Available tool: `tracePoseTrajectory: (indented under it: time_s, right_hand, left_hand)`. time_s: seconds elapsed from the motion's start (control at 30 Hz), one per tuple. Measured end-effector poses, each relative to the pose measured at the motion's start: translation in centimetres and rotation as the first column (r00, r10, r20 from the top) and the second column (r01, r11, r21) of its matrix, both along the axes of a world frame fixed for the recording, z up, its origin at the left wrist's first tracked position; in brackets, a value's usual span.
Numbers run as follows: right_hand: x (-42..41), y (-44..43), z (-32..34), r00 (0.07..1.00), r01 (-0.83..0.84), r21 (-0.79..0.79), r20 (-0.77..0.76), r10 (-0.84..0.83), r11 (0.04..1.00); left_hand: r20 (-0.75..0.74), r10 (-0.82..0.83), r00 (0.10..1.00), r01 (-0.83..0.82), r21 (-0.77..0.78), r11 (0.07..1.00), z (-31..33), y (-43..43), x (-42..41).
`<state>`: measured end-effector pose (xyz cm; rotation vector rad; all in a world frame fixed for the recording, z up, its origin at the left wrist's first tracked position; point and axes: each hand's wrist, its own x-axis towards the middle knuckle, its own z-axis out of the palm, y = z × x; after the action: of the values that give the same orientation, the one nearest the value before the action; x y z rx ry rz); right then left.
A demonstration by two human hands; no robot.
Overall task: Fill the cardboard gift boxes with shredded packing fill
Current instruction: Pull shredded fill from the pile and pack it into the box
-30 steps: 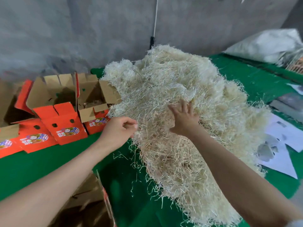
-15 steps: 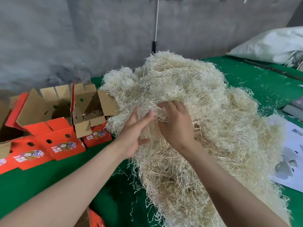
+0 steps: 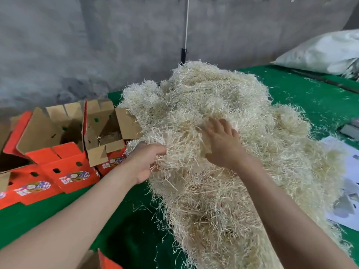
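A big heap of pale shredded fill (image 3: 223, 105) covers the middle of the green table (image 3: 303, 94). My left hand (image 3: 144, 162) digs into the heap's left edge, fingers curled round a clump of strands. My right hand (image 3: 223, 144) lies on top of the same clump, fingers spread and pressing into the fill. Two open orange cardboard boxes stand to the left: the nearer one (image 3: 104, 131) sits against the heap with a little fill at its bottom, and the other (image 3: 52, 133) is beside it.
More orange box parts lie at the far left (image 3: 11, 171), and a box corner shows at the bottom (image 3: 106, 262). White paper sheets (image 3: 347, 193) lie at the right. A white sack (image 3: 320, 53) rests at the back right. A grey wall stands behind.
My left hand has gone from a loose fist near the heap to digging into its left edge. My right hand has shifted onto the top of the clump, fingers spread.
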<state>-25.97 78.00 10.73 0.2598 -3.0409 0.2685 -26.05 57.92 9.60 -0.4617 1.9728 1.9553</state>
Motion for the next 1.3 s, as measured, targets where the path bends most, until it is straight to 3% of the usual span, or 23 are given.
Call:
tracePoseTrajectory:
  time_s: [0.03,0.1,0.17,0.23,0.3,0.33,0.4,0.47,0.53,0.73,0.83,1.1,1.2,1.3]
  right_hand:
    - [-0.1,0.0,-0.4,1.0,0.008,0.023,-0.028,-0.007,1.0]
    - [0.1,-0.2,-0.5,0.971,-0.004,-0.066,-0.238,-0.012,0.998]
    - [0.4,-0.7,0.2,0.902,-0.073,-0.202,-0.43,-0.022,0.977]
    - [0.7,-1.3,0.9,0.858,-0.132,-0.25,-0.514,-0.015,0.959]
    - [1.1,-2.3,1.5,0.852,-0.149,-0.27,-0.524,-0.015,0.951]
    - [1.2,-2.8,1.7,0.85,-0.159,-0.282,-0.527,-0.014,0.946]
    - [1.5,-4.0,1.8,0.846,-0.195,-0.315,-0.534,-0.003,0.929]
    - [1.7,-5.3,1.6,0.854,-0.248,-0.327,-0.518,0.046,0.912]
    - [1.6,-6.2,1.5,0.887,-0.281,-0.364,-0.453,0.095,0.888]
    - [0.9,-4.5,0.7,0.932,-0.311,-0.404,-0.308,0.192,0.86]
    - [0.3,-3.8,-0.1,0.948,-0.225,-0.403,-0.301,0.103,0.887]
    - [-1.1,-3.2,-2.3,0.931,-0.077,-0.308,-0.362,-0.042,0.948]
    - [-1.7,-2.5,-2.2,0.918,-0.048,-0.296,-0.389,-0.074,0.954]
    - [-2.4,-2.3,-1.9,0.905,-0.047,-0.294,-0.418,-0.084,0.955]
  left_hand:
    - [-0.01,-0.037,0.999,0.037,-0.023,0.999,0.1,-0.3,-0.1]
    - [-0.082,-0.098,0.992,0.084,-0.151,0.985,0.4,-0.6,0.0]
    - [-0.275,-0.078,0.958,-0.007,-0.294,0.956,1.0,-0.6,0.2]
    - [-0.492,0.028,0.87,-0.159,-0.226,0.961,2.0,-0.8,0.3]
    - [-0.556,0.03,0.831,-0.065,-0.044,0.997,3.2,-1.0,0.4]
    - [-0.536,-0.07,0.841,0.07,-0.019,0.997,3.8,-1.0,0.7]
    - [-0.436,-0.314,0.843,0.296,-0.111,0.949,4.7,-0.8,1.1]
    - [-0.323,-0.416,0.85,0.323,-0.304,0.896,4.7,-0.1,1.3]
    - [-0.272,-0.399,0.876,0.272,-0.404,0.873,4.4,0.3,1.2]
    - [-0.244,-0.221,0.944,0.122,-0.365,0.923,3.3,-2.0,0.0]
    - [-0.185,-0.188,0.965,0.125,-0.308,0.943,3.2,-2.4,-0.1]
    - [-0.01,-0.421,0.907,0.399,-0.301,0.866,4.0,-2.5,1.0]
    - [-0.025,-0.386,0.922,0.374,-0.202,0.905,4.1,-2.7,1.0]
    - [-0.016,-0.272,0.962,0.273,0.011,0.962,4.4,-2.6,0.5]
